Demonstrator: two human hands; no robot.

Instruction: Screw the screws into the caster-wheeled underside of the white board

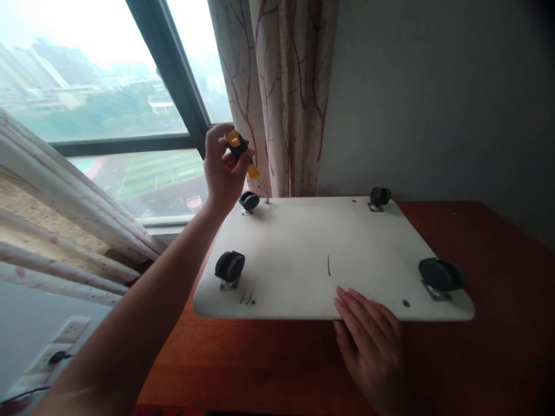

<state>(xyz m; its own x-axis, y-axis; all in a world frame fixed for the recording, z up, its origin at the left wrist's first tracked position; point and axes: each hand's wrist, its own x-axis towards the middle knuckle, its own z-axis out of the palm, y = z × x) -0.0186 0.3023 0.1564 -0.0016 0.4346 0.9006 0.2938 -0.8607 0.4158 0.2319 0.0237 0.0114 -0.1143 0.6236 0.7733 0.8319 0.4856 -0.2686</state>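
My left hand (225,170) is closed around the yellow and black handle of a screwdriver (237,144). Its shaft slants down to a small screw (267,201) at the far edge of a white board (303,242), beside the far-left caster (249,200). At the near edge, my right hand (370,335) rests with its fingers stretched flat on the board and its thumb by the rim. Black casters point upward near the other corners: a near-left caster (230,267), a far-right caster (380,196) and a near-right caster (440,274).
The board lies on a reddish-brown wooden table (260,352). Behind it hang a patterned curtain (290,104) and a grey wall (433,104). A window (130,110) is at the left, with wall sockets (71,329) below it. Dark holes and pen marks show on the board.
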